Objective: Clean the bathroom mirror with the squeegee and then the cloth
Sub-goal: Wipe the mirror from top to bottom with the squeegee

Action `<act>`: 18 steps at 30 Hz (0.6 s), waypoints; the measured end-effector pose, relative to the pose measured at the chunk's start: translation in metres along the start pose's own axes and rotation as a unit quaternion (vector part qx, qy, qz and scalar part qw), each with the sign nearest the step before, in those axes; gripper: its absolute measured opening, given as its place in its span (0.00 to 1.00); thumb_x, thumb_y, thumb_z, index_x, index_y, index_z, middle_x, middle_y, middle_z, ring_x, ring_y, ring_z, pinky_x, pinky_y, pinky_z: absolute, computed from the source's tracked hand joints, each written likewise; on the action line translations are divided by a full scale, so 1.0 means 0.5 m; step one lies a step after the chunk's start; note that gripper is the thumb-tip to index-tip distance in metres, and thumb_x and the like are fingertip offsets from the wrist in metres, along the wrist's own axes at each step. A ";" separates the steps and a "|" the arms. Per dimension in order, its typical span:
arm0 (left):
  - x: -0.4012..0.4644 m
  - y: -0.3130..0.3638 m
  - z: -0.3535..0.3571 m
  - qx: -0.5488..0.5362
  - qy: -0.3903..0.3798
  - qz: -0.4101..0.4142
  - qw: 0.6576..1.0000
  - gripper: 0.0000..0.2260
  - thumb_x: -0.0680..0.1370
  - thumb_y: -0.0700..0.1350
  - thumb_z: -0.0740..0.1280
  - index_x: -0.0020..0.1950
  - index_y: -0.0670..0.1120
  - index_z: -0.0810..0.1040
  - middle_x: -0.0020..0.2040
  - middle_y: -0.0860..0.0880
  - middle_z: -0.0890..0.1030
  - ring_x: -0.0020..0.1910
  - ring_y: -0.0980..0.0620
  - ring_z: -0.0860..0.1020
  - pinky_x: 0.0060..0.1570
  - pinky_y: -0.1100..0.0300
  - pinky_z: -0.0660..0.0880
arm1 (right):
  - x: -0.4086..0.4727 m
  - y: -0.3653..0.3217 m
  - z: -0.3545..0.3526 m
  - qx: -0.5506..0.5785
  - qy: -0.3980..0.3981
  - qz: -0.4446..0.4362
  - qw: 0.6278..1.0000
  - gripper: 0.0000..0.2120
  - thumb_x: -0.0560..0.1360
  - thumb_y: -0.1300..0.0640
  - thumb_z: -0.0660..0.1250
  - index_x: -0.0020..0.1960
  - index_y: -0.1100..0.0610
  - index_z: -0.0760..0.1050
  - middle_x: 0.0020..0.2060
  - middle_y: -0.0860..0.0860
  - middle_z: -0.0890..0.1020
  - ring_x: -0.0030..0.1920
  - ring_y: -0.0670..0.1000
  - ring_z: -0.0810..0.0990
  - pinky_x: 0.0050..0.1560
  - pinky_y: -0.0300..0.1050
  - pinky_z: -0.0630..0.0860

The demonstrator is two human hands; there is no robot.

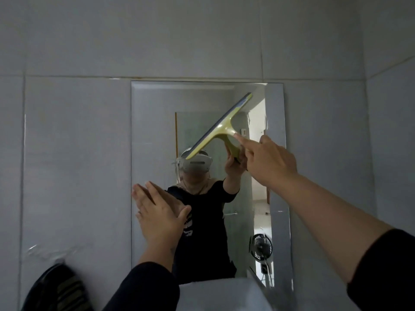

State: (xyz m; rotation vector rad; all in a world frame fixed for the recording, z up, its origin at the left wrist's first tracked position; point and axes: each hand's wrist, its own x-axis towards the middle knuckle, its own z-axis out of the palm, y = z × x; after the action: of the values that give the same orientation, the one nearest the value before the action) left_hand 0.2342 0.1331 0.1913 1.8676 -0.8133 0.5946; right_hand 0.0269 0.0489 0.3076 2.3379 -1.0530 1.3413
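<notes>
Squeegeeing the mirror, upper half

Counting: one mirror (157, 131), one squeegee (221, 127), two hands, both mine. No cloth I can make out for certain; one dark striped fabric thing (58, 290) sits bottom left against the tiled wall (74, 142), can't tell what it is.

My right hand (269, 162) is closed around the squeegee handle, index finger stretched out along the neck. Squeegee sticks up and left from that hand, yellow-green, blade tilted diagonally, high end near the mirror's top right, low end toward mirror centre. Blade looks to be against the glass, contact not certain.

My left hand (157, 214) is flat and spread, holding nothing, palm toward the lower left edge of the mirror, fingers overlapping the mirror's border and the wall. Well apart from the squeegee, below and left of it.

One small fan (260, 246) shows as a reflection, lower right of the mirror. White sink rim (224, 292) just below the mirror.
</notes>
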 end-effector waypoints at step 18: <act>0.003 -0.010 0.014 0.015 0.007 -0.005 1.000 0.55 0.67 0.64 0.70 0.76 0.46 0.35 0.77 0.45 0.33 0.77 0.44 0.37 0.73 0.41 0.55 | -0.127 0.001 0.080 0.186 -0.008 0.167 0.968 0.25 0.81 0.52 0.50 0.75 0.39 0.49 0.48 0.54 0.72 0.44 0.55 0.72 0.44 0.46 0.67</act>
State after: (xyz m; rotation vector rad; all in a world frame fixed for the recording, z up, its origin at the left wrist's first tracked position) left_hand 0.2391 0.1279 0.1864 1.8922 -0.7895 0.6151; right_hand 0.0324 0.0569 0.2333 2.5110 -1.3478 1.7801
